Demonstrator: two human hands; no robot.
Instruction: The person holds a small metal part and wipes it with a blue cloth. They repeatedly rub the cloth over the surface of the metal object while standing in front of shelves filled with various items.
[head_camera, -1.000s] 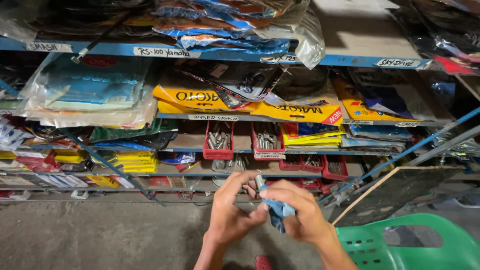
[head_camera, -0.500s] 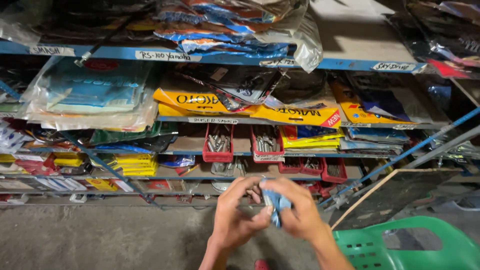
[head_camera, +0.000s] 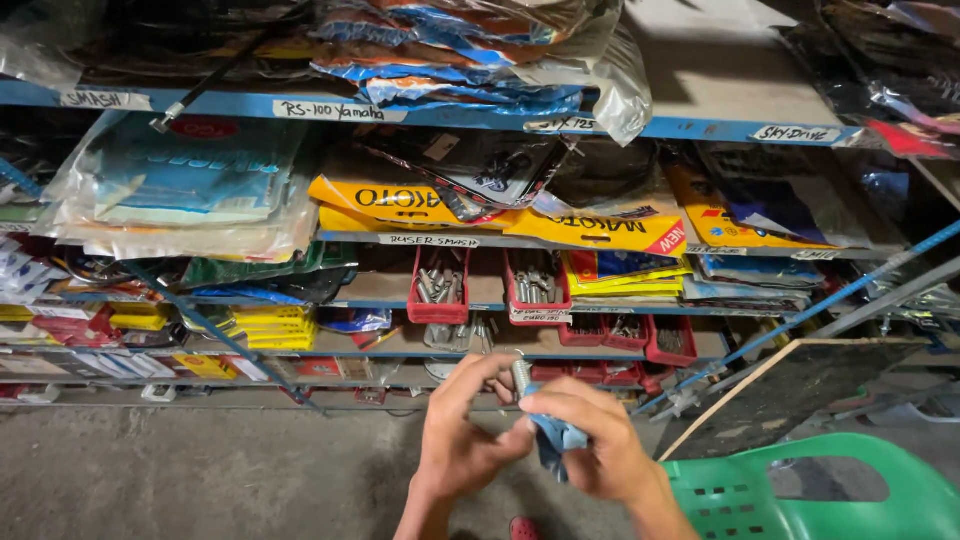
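Note:
My left hand (head_camera: 468, 438) and my right hand (head_camera: 585, 440) meet low in the middle of the view, in front of a stocked shelf rack. Between their fingers stands a small silvery metal part (head_camera: 520, 375), like a bolt or bushing. A blue cloth (head_camera: 558, 440) is bunched in my right hand and wraps the part's lower end. My left fingers pinch the part from the left side. Below my wrists a bit of red footwear (head_camera: 522, 527) shows on the concrete floor (head_camera: 200, 470).
Blue-edged shelves (head_camera: 400, 112) carry plastic-wrapped packets and yellow cartons (head_camera: 600, 225). Red bins (head_camera: 438, 290) of metal bolts sit on the middle shelf. A green plastic chair (head_camera: 800, 495) stands at the lower right, beside a leaning dark board (head_camera: 790, 390).
Both hands have sunk slightly and drawn closer together around the metal part, and the blue cloth is now bunched tighter under my right fingers.

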